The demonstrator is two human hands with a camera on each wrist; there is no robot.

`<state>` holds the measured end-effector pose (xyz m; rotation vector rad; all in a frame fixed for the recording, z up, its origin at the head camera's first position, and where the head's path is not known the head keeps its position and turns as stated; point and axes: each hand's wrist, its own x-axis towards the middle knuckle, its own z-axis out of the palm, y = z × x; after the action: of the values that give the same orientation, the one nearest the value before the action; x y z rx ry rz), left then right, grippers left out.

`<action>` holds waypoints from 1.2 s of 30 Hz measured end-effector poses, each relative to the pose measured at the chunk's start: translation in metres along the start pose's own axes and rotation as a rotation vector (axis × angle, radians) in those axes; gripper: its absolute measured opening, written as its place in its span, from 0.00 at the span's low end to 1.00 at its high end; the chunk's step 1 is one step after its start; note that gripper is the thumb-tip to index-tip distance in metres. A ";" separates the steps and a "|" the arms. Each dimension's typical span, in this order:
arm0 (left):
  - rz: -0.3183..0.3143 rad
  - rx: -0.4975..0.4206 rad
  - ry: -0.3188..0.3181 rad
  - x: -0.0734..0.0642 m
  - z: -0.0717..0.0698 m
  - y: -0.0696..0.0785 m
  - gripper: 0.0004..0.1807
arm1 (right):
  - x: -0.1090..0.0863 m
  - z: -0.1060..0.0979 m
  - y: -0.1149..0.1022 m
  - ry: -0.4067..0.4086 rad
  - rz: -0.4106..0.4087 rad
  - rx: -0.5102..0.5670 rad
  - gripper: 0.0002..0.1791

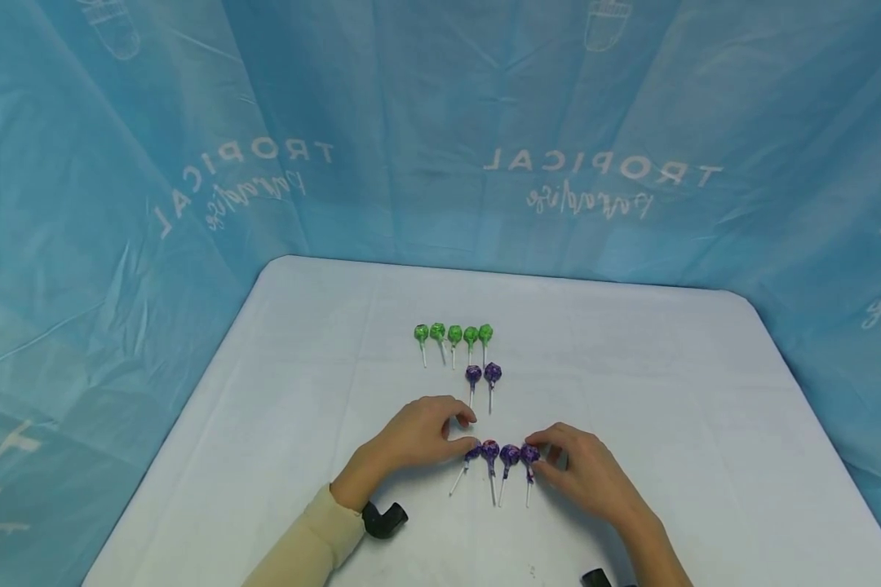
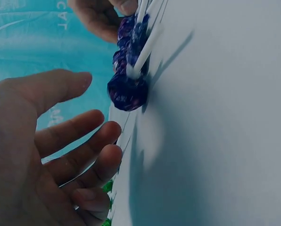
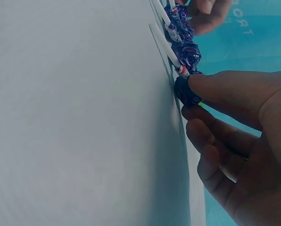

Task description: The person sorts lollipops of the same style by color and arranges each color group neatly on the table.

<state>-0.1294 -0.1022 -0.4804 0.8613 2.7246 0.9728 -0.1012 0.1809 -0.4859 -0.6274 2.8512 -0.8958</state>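
Observation:
Several purple-wrapped lollipops lie in a short row on the white table, sticks toward the near edge. My right hand (image 1: 582, 469) pinches the head of the rightmost lollipop (image 3: 187, 92) between thumb and index finger. At the row's other end, my left hand (image 1: 427, 432) has its thumb beside the leftmost lollipop (image 2: 128, 92). A gap shows between that thumb and the bent, relaxed fingers in the left wrist view, with nothing held. Between the hands lie two more purple lollipops, one of them the left-middle lollipop (image 1: 490, 451).
Farther back, several green lollipops (image 1: 455, 334) form a row, sticks toward me. Just in front of its right end lie two purple lollipops (image 1: 493, 372). Blue printed sheeting (image 1: 426, 163) hangs around the white table (image 1: 301, 342). A black wrist-worn piece (image 1: 384, 520) sits by the left sleeve.

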 end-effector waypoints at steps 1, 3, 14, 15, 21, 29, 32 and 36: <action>-0.001 -0.003 -0.007 -0.001 0.001 0.001 0.18 | 0.000 0.000 0.000 -0.001 0.002 -0.003 0.16; -0.002 -0.012 -0.017 -0.003 0.002 0.002 0.18 | 0.000 0.000 -0.001 -0.001 0.001 -0.008 0.17; 0.022 -0.017 -0.030 -0.007 0.010 0.000 0.14 | 0.000 -0.004 -0.004 0.009 0.041 -0.015 0.17; 0.022 -0.017 -0.029 -0.007 0.010 0.001 0.14 | 0.001 -0.005 -0.004 0.010 0.045 -0.015 0.17; 0.011 -0.008 -0.027 -0.008 0.013 0.001 0.12 | 0.004 -0.009 -0.002 0.019 0.043 -0.013 0.17; 0.002 -0.012 -0.016 -0.008 0.015 -0.002 0.12 | 0.013 -0.014 -0.001 0.034 0.030 0.008 0.16; -0.008 -0.015 -0.019 -0.008 0.016 -0.003 0.13 | 0.016 -0.015 0.000 0.031 0.036 0.010 0.16; -0.007 -0.016 -0.009 -0.009 0.017 -0.001 0.13 | 0.022 -0.017 0.002 0.039 0.032 0.005 0.16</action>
<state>-0.1172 -0.0989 -0.4947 0.8512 2.7072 0.9853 -0.1253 0.1823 -0.4723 -0.5678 2.8838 -0.9204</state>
